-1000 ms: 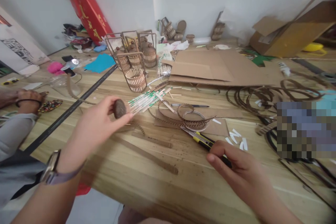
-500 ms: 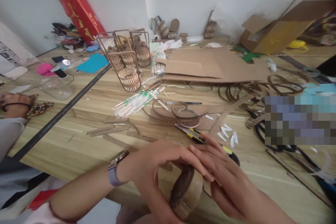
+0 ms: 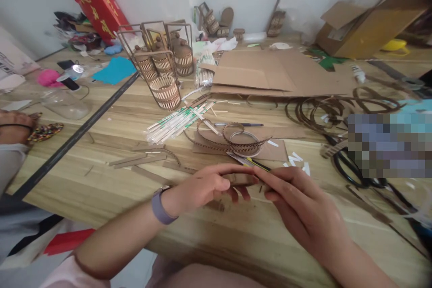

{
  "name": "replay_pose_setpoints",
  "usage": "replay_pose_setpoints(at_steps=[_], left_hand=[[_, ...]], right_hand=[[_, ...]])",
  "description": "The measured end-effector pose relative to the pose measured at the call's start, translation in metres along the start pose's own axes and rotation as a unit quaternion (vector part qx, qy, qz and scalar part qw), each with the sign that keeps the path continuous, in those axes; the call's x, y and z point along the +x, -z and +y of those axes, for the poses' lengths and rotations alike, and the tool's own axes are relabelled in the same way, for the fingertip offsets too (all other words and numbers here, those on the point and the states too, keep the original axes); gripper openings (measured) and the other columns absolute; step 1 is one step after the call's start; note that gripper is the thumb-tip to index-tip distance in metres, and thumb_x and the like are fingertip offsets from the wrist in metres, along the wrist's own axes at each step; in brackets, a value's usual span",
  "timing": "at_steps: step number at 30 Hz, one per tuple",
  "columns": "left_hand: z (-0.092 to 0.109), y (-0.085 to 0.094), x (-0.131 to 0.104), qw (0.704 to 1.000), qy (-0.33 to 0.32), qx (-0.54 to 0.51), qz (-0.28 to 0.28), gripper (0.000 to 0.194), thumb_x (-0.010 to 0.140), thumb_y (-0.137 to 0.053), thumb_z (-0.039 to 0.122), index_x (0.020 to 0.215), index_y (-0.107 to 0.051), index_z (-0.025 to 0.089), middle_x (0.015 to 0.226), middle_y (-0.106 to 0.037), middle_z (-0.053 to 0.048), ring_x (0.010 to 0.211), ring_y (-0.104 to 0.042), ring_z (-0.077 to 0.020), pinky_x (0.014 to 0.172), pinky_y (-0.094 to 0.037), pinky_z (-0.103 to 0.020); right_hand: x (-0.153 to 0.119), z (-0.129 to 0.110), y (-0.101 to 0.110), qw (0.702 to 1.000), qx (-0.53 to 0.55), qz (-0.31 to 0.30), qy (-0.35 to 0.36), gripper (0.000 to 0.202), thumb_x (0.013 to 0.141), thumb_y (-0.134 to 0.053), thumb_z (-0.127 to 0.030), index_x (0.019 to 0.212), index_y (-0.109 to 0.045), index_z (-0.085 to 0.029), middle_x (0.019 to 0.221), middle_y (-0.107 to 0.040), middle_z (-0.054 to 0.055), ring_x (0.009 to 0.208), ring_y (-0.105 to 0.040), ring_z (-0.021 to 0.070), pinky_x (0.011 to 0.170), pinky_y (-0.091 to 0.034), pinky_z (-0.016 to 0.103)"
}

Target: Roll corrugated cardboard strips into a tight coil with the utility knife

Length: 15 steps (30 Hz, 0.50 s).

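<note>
My left hand point(image 3: 211, 186), with a watch on its wrist, is closed around a round brown cardboard piece point(image 3: 243, 182) held above the table's front part. The piece is seen nearly edge-on, and fingers hide much of it. My right hand point(image 3: 305, 202) pinches at its right end, its fingertips meeting those of the left hand. Just behind the hands lies a yellow-and-black utility knife point(image 3: 254, 162), partly covered by them. A patterned brown strip point(image 3: 216, 146) curls loosely behind the knife, around a pale ring point(image 3: 258, 148).
Bamboo sticks point(image 3: 175, 123), a pen point(image 3: 239, 124) and white paper scraps point(image 3: 295, 158) lie beyond. Small woven baskets in frames point(image 3: 165, 94) stand behind, beside flat cardboard point(image 3: 256, 72). Brown strip coils point(image 3: 310, 110) and black scissors point(image 3: 347, 175) are right. Another person's hand point(image 3: 15, 126) is far left.
Both hands have lifted away from me, and the round piece has tilted from showing its opening to nearly edge-on. My right hand has gone from lying across it to pinching its end.
</note>
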<state>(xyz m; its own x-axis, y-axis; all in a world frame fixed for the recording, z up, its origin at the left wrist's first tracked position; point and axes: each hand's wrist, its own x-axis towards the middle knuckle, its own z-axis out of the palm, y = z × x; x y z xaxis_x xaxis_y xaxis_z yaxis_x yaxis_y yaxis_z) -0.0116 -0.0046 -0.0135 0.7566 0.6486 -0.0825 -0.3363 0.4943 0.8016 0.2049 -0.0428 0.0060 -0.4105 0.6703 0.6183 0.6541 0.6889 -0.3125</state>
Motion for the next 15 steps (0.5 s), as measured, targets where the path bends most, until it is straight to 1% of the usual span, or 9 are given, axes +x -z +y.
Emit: replay_pose_setpoints(at_steps=[2,3,5,7,9,11,13,15], left_hand=[[-0.003,0.001,-0.001,1.0,0.022,0.021,0.007,0.045,0.08,-0.063,0.03,0.124,-0.066,0.02,0.119,-0.067,-0.014,0.093,-0.062,-0.0223,0.073,-0.047,-0.03],[-0.003,0.001,-0.002,0.999,0.034,0.036,0.012,0.045,0.081,-0.062,0.031,0.124,-0.066,0.02,0.119,-0.066,-0.014,0.094,-0.062,-0.0221,0.074,-0.046,-0.03],[-0.003,0.0,-0.004,0.996,0.056,0.068,0.024,0.043,0.083,-0.061,0.035,0.125,-0.065,0.022,0.111,-0.067,-0.012,0.089,-0.061,-0.0203,0.073,-0.046,-0.029],[-0.003,-0.003,-0.005,0.992,0.072,0.098,0.041,0.041,0.087,-0.061,0.041,0.122,-0.066,0.021,0.097,-0.067,-0.009,0.081,-0.06,-0.0174,0.07,-0.046,-0.028],[-0.003,-0.008,-0.004,0.988,0.073,0.123,0.06,0.043,0.088,-0.06,0.049,0.119,-0.067,0.019,0.086,-0.065,-0.006,0.072,-0.058,-0.0145,0.067,-0.045,-0.026],[-0.002,-0.013,-0.003,0.986,0.063,0.139,0.067,0.046,0.089,-0.059,0.054,0.115,-0.068,0.017,0.081,-0.063,-0.005,0.066,-0.057,-0.0124,0.064,-0.045,-0.025],[-0.002,-0.017,-0.002,0.987,0.053,0.141,0.064,0.043,0.088,-0.06,0.052,0.11,-0.068,0.016,0.081,-0.062,-0.004,0.065,-0.056,-0.0115,0.063,-0.046,-0.024],[-0.001,-0.019,-0.001,0.987,0.045,0.14,0.06,0.035,0.088,-0.062,0.045,0.107,-0.069,0.016,0.082,-0.062,-0.004,0.067,-0.056,-0.0115,0.065,-0.048,-0.024]], right_hand=[[-0.001,-0.004,-0.001,1.0,0.0,-0.002,-0.016,0.035,0.099,-0.042,-0.015,0.131,-0.055,-0.02,0.087,-0.064,0.005,0.07,-0.065,0.0144,0.062,-0.053,0.024],[-0.001,-0.006,-0.001,1.0,0.001,-0.004,-0.021,0.034,0.099,-0.042,-0.016,0.131,-0.054,-0.02,0.085,-0.064,0.005,0.069,-0.065,0.0146,0.063,-0.054,0.024],[-0.002,-0.008,-0.001,0.999,0.013,-0.007,-0.039,0.03,0.098,-0.045,-0.016,0.126,-0.054,-0.02,0.082,-0.066,0.004,0.068,-0.066,0.0152,0.062,-0.055,0.025],[-0.002,-0.01,0.0,0.998,0.035,-0.011,-0.057,0.022,0.097,-0.048,-0.017,0.116,-0.056,-0.021,0.081,-0.067,0.003,0.067,-0.066,0.0157,0.061,-0.055,0.025],[-0.002,-0.012,0.001,0.996,0.059,-0.02,-0.069,0.015,0.096,-0.05,-0.017,0.108,-0.057,-0.022,0.082,-0.068,0.003,0.068,-0.067,0.0158,0.06,-0.055,0.025],[-0.002,-0.015,0.001,0.994,0.074,-0.032,-0.075,0.012,0.096,-0.051,-0.019,0.106,-0.057,-0.023,0.082,-0.069,0.003,0.069,-0.068,0.0162,0.058,-0.055,0.026],[-0.001,-0.017,0.0,0.993,0.076,-0.033,-0.081,0.009,0.096,-0.052,-0.022,0.104,-0.057,-0.024,0.083,-0.068,0.003,0.07,-0.068,0.0163,0.057,-0.055,0.026],[-0.001,-0.018,-0.001,0.993,0.069,-0.031,-0.085,0.008,0.097,-0.052,-0.025,0.103,-0.058,-0.024,0.083,-0.067,0.003,0.07,-0.068,0.0161,0.057,-0.055,0.026]])
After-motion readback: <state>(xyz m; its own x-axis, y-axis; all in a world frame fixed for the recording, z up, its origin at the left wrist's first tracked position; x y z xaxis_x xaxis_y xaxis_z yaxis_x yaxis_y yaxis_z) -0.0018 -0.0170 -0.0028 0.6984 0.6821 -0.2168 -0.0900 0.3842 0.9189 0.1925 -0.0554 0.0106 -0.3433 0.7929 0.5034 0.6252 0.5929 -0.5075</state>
